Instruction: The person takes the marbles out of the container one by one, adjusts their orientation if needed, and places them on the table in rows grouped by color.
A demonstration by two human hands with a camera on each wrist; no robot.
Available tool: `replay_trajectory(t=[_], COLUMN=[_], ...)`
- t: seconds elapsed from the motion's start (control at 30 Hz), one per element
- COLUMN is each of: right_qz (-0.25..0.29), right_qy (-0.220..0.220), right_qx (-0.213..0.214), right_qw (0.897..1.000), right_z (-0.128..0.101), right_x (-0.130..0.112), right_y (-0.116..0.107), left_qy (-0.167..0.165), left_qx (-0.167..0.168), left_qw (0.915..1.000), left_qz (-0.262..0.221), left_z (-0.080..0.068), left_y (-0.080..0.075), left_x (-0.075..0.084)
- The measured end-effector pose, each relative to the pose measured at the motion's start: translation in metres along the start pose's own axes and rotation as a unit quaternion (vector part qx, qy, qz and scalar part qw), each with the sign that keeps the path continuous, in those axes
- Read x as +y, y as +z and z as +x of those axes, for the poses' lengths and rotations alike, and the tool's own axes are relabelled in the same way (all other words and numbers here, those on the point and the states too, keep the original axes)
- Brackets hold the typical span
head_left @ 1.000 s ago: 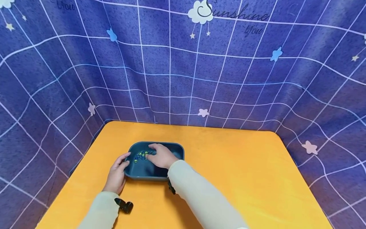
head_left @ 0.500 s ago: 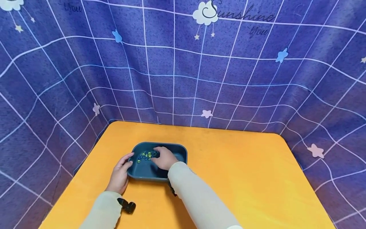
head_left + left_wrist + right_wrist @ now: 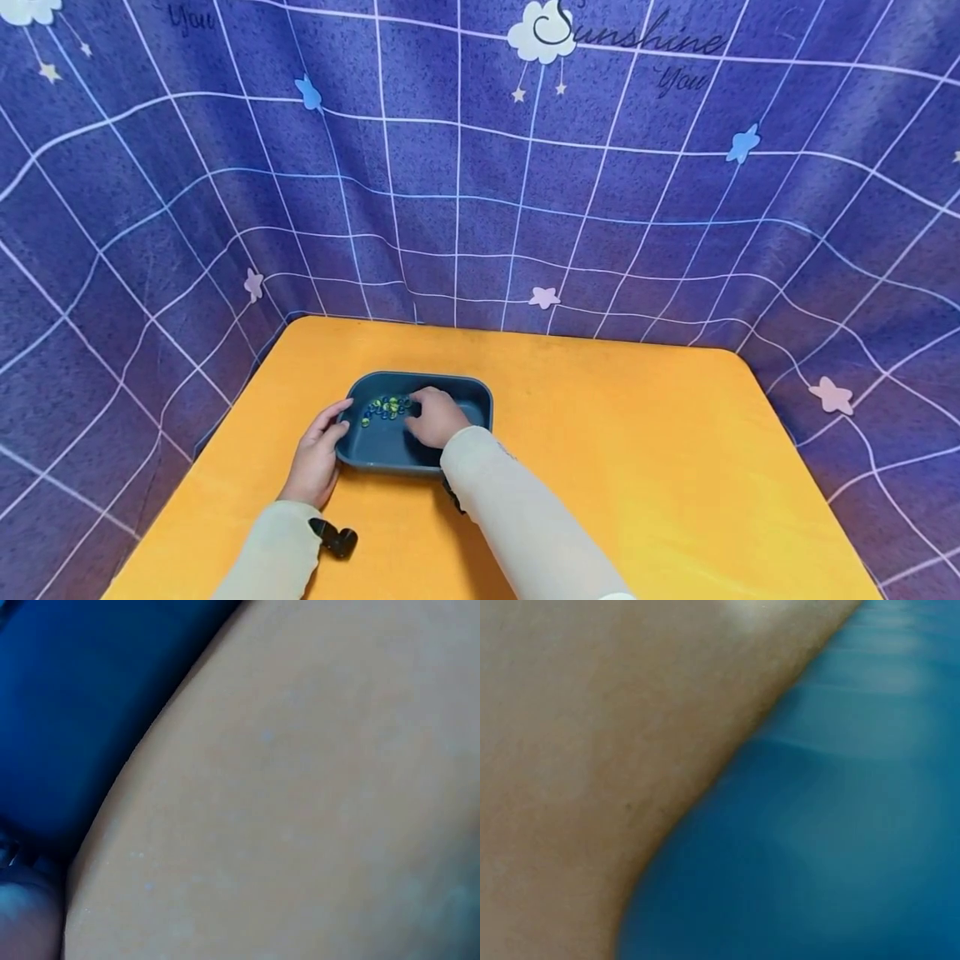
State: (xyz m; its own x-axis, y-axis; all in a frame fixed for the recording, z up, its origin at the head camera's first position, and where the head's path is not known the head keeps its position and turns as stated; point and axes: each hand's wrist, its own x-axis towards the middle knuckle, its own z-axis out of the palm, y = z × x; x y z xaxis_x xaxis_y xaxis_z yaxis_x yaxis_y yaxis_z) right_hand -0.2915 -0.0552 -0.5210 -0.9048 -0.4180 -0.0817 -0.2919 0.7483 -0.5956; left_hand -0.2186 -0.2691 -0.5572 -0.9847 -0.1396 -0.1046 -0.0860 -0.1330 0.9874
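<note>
A dark blue tray (image 3: 480, 398) sits on the orange table, with a small heap of green and blue marbles (image 3: 384, 407) in its far left corner. My left hand (image 3: 318, 457) grips the tray's left rim, thumb over the edge. My right hand (image 3: 437, 417) is inside the tray, and its fingers curl down onto the right edge of the marble heap; what lies under them is hidden. The left wrist view shows only skin (image 3: 300, 810) against the blue tray (image 3: 75, 712). The right wrist view also shows only skin (image 3: 592, 750) and tray (image 3: 840, 825).
The orange table (image 3: 660, 467) stretches wide to the right of the tray. A blue-purple grid cloth (image 3: 480, 183) hangs close behind and on both sides. A black wrist strap clip (image 3: 335, 538) shows by my left sleeve.
My right hand's fingers, spread over the marbles before, have drawn back and curled at the heap's right edge. The left hand keeps its hold on the rim.
</note>
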Motion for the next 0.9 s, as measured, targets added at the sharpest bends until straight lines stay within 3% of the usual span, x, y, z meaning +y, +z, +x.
replay_trajectory(t=[0.5, 0.9], right_qz=[-0.068, -0.149], right_qy=[-0.006, -0.036], right_qx=[-0.015, -0.011], right_qw=[0.998, 0.988], right_z=[-0.003, -0.002], right_x=[-0.005, -0.009], right_y=[-0.003, 0.001], left_qy=[0.004, 0.003], left_qx=[0.001, 0.003], left_qw=[1.0, 1.0], left_qz=[0.001, -0.005], left_z=[0.002, -0.001], left_y=[-0.001, 0.0], left_x=[-0.003, -0.003])
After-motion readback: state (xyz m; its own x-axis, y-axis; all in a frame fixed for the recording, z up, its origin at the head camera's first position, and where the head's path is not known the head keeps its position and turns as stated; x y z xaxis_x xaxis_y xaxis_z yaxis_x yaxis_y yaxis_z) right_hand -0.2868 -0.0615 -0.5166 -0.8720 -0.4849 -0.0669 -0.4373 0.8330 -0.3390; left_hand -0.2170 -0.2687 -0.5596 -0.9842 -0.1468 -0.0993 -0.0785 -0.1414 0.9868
